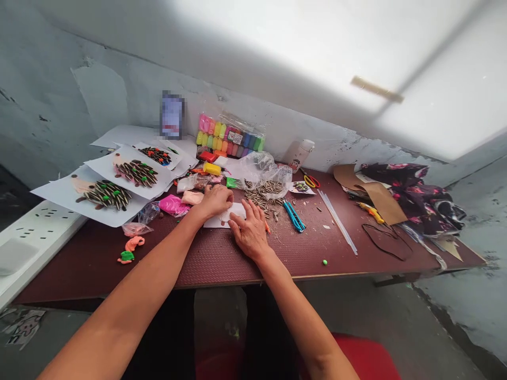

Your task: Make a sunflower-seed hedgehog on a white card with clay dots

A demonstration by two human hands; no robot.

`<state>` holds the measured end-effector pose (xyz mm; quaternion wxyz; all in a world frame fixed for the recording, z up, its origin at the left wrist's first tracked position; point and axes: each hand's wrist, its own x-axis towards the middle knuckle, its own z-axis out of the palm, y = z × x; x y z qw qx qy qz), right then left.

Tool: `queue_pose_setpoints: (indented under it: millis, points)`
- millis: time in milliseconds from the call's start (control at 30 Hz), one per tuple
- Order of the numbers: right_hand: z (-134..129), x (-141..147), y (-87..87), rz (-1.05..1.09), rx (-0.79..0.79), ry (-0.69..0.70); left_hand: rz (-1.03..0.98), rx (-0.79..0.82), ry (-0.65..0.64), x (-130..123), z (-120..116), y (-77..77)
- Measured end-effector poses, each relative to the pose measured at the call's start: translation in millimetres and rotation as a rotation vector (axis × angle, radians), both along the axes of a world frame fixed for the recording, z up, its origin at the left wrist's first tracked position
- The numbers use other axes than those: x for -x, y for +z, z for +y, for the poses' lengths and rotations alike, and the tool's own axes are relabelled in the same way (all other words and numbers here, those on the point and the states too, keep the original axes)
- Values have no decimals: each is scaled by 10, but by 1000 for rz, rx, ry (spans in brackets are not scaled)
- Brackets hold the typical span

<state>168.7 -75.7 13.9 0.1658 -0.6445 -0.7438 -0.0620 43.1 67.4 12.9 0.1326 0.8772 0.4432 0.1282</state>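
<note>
Left hand (219,199) at 11 o'clock of the small white card (215,222), fingers curled in and close together over its top edge; cannot tell if anything is pinched. Right hand (250,228) at 3 o'clock, palm down, thumb apart from the fingers, lying over the card's right end; no grasp visible. Card lies flat on the dark red table (222,261), small brown spots on it, partly hidden by both hands.

Clock directions from the card: striped seeds (263,200) loose in a pile at 2, right by the right hand's fingertips; clear plastic bag (257,164) at 1, more seeds at its mouth. Blue cutter (293,216) at 3, clear sticks (338,224) further out same way, then yellow glue gun (371,212) near brown cardboard (382,201) and floral cloth (420,198). Scissors (311,181) between 2 and 3, white bottle (303,154) at 2 by the wall. Green ball (325,262) between 3 and 4, near the table edge

Multicolour clay packs (229,138) at 12, blurred phone (172,117) upright at 11. Pink packet (174,205) at 9; paper sheets (93,168) bearing spiky seed figures (109,195) between 9 and 10, overlapping. Peach-and-green clay lump (132,247) between 8 and 9, white power strip (45,224) far out at 9
</note>
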Motion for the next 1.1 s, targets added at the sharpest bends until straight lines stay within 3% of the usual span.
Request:
queue_pose_setpoints:
  millis: [233,467,867,1100]
  points:
    - [-27,2,9,-3,-32,58,13,7,-7,9,-5,11]
    - [-25,-65,-21,21,-66,-66,8,-6,-13,8,22,-26]
    - [-71,-67,4,-3,-30,-28,3,-12,-9,9,29,-38]
    - [-34,-102,-71,31,-63,-113,-4,-7,-7,12,23,-43]
